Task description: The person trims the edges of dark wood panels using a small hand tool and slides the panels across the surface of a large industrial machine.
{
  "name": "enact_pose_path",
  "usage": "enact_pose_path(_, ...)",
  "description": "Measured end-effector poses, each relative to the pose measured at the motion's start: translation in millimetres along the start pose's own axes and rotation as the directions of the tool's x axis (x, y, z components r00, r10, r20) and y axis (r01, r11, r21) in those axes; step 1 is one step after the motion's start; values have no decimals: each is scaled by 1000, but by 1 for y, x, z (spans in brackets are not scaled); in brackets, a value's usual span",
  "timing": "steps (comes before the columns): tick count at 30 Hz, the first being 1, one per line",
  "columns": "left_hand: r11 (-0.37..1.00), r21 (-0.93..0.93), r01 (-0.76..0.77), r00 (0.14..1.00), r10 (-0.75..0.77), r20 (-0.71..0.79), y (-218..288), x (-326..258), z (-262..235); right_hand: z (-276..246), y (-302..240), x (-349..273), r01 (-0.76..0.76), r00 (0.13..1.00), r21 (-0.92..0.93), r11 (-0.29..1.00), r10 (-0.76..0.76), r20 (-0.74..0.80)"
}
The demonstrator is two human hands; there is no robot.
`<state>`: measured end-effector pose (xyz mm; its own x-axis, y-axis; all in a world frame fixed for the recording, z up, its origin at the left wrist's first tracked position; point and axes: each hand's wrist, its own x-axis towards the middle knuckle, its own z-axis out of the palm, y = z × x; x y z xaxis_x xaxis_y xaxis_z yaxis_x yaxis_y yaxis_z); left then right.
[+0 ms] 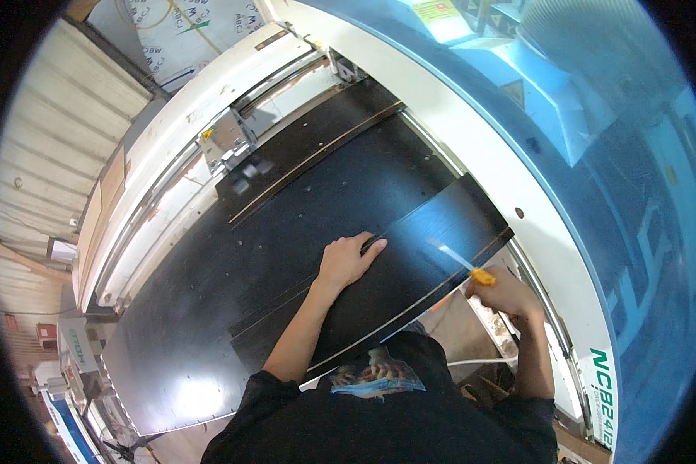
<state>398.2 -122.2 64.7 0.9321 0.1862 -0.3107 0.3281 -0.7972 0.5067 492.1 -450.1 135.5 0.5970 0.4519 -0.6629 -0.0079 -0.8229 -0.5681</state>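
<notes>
My left hand [349,263] lies at the far long edge of a black panel [363,298], its fingers curled and the thumb pointing right along that edge. What the fingertips do under the edge is hidden. In my right hand [505,291], beyond the panel's near right side, is a yellow-handled tool with a long pale blade [452,254]. The blade is slightly blurred and reaches left over the panel; whether it touches the surface I cannot tell. The panel lies flat on a larger dark bed, and a light strip runs along its near edge.
Another dark board [317,147] with a tan edge lies farther back. Behind it a metal carriage [226,141] sits on a rail. A white machine frame [472,127] with a blue translucent cover [634,216] curves along the right. A white hose [479,361] hangs below.
</notes>
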Motion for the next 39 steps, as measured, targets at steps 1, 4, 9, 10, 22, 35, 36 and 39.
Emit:
enact_pose_path(1,999,-31,12,1000,-11,13,1,-1,-2,8,-9,0,12,998,-29,999,-10,65)
enact_pose_path(4,983,-156,-100,991,84,-108,-20,13,-3,16,-19,10,30,999,-22,999,-31,-37)
enact_pose_path(9,976,204,-75,886,159,-436,-111,98,-35,32,-28,13,19,997,-253,967,-39,-73)
enact_pose_path(10,954,300,4,874,142,-465,-139,119,-43,30,-48,1,94,989,-126,988,-78,127)
enact_pose_path(22,945,263,194,923,-86,-374,-216,112,-48,88,-79,-7,154,965,-130,979,-121,232)
enact_pose_path(35,600,-6,800,380,-514,-769,-448,-136,-82,104,-71,-3,276,960,-334,901,-242,141)
enact_pose_path(36,583,120,804,369,-331,-868,-425,-129,-82,108,-66,-5,245,970,-375,894,-225,97)
enact_pose_path(39,816,194,544,641,-254,-724,-372,-99,-93,125,-79,-10,419,837,-315,852,-228,497)
